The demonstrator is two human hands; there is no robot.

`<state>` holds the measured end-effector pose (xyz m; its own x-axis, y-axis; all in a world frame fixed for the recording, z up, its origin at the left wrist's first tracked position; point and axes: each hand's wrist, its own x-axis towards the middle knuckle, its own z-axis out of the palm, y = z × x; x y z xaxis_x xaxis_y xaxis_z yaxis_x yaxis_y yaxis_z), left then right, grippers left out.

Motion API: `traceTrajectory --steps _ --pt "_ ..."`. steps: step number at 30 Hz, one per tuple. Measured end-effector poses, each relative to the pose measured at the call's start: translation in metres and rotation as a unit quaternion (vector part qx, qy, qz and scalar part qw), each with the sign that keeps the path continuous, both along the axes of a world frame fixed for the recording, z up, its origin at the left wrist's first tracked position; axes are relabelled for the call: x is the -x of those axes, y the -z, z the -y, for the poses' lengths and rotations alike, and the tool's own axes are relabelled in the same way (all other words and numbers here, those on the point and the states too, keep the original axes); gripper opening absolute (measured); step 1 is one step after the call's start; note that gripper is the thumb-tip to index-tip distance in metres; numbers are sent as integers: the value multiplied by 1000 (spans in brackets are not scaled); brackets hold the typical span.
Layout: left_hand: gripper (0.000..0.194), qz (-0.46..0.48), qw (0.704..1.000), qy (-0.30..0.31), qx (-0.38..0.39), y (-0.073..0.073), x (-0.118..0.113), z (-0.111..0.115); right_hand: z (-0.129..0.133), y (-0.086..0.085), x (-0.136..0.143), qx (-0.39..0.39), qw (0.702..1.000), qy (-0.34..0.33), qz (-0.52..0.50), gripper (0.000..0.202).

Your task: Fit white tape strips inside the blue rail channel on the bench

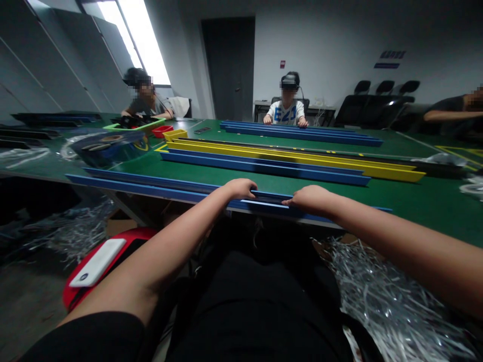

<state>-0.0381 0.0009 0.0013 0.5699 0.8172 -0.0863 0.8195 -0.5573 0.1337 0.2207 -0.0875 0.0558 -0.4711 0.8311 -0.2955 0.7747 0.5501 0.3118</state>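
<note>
Head view: near blue channel (169,194) lies lengthwise along the close edge of the green table (430,208); it serves as landmark. Left hand (240,189) is on its middle stretch, fingers bent over the channel, thumb toward the right hand. Right hand (311,199) touches the channel farther right, fingers curled, fingertips at its front lip; hands are apart. Whether either closes firmly on it, cannot tell. Just beyond the channel: middle blue strips (241,164); behind those, yellow strips (302,158); farther out, far blue strips (302,134), a co-worker (289,111) seated past them. Below the channel, to its right: heaped silvery ribbons (396,301).
</note>
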Motion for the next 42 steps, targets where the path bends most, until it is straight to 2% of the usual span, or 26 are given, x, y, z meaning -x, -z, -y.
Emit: traceTrajectory --steps 2,5,17,25,29,36,42 --pt "47 -3 1000 -2 1 1 0 -1 2 4 0 -22 999 -36 22 45" --pt "49 -2 1000 -1 -2 3 0 -3 5 8 -1 -36 997 -63 31 41" --pt "47 -6 1000 -6 10 3 -2 -4 -5 15 10 -17 1000 -6 25 35" --pt "41 -2 997 44 71 -2 -8 -12 -4 10 18 2 999 24 26 36" --pt "41 -8 997 56 46 -3 -18 -11 -3 9 21 10 999 26 26 36" --pt "41 -17 997 68 33 0 -57 -3 6 -1 21 22 999 18 40 38" --pt "32 -2 998 62 -31 3 -54 4 10 -3 24 11 998 10 53 41"
